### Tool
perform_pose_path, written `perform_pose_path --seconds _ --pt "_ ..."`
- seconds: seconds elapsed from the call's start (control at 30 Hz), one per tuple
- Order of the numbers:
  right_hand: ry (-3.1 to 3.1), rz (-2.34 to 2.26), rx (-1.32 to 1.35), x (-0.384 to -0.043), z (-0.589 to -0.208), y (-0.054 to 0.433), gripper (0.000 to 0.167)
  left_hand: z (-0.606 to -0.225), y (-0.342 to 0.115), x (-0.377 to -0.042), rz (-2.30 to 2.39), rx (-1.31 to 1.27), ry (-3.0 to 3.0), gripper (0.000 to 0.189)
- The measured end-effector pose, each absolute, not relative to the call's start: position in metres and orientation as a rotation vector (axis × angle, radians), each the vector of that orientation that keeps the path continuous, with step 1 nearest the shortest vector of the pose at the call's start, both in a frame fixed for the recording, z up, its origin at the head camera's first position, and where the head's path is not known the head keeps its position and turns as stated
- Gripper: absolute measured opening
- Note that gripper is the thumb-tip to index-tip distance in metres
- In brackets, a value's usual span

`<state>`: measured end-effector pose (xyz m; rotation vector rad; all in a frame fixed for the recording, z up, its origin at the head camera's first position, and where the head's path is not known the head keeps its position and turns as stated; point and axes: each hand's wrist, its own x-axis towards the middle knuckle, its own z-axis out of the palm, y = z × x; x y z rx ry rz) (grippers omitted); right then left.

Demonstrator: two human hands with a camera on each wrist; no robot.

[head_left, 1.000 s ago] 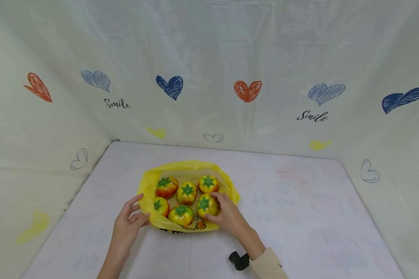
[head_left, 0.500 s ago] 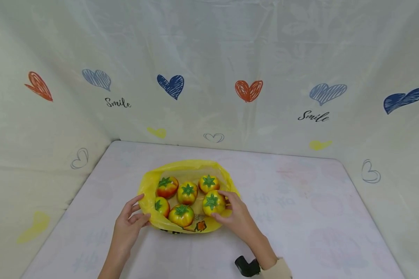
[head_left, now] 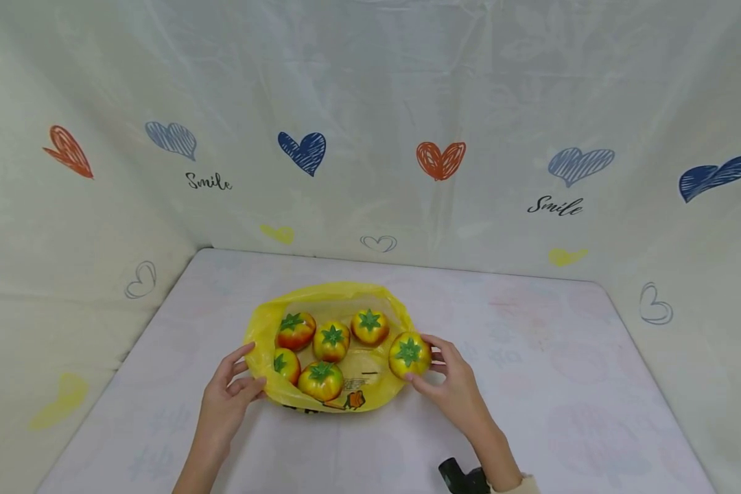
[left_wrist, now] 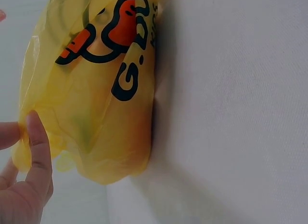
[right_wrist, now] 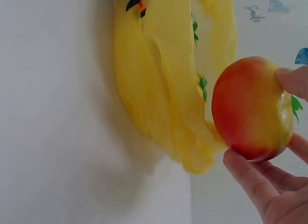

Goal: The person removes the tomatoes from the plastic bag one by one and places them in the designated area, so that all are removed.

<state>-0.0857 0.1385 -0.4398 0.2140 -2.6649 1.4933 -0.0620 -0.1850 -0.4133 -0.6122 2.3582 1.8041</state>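
Note:
A yellow plastic bag (head_left: pixel 339 291) lies with its mouth spread wide on the table. Several yellow-and-red tomatoes (head_left: pixel 330 343) with green star-shaped tops sit inside it. My left hand (head_left: pixel 225 401) pinches the bag's left edge; the left wrist view shows thumb and finger on the yellow film (left_wrist: pixel 82 123). One tomato (head_left: pixel 407 355) is in my right hand (head_left: pixel 460 384), raised at the bag's right rim. Thumb and fingertips grip its sides, and the right wrist view shows its red flank (right_wrist: pixel 245 108) beside the bag opening.
The white table (head_left: pixel 562 384) stretches to both sides of the bag. A pale curtain (head_left: pixel 370 89) printed with hearts stands behind it. Below my right forearm a black device (head_left: pixel 463 477) is at the wrist.
My right hand has lifted a tomato from the right part of the bag and carried it rightward to the rim. The left hand has stayed at the bag's left edge.

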Motion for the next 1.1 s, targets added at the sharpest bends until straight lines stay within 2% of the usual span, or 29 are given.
perform_pose_path --seconds 0.4,0.8,1.1 --pt "-2.6 1.425 0.128 -0.084 -0.449 0.171 0.065 -0.414 -0.185 -0.062 1.798 -0.611 2.368 0.058" --pt "-2.669 1.4 -0.145 -0.087 -0.469 0.192 0.067 -0.416 -0.186 -0.061 1.838 -0.562 2.365 0.058" --pt "-2.691 1.399 -0.247 -0.095 -0.489 0.204 0.065 -0.416 -0.187 -0.061 1.832 -0.56 2.365 0.059"
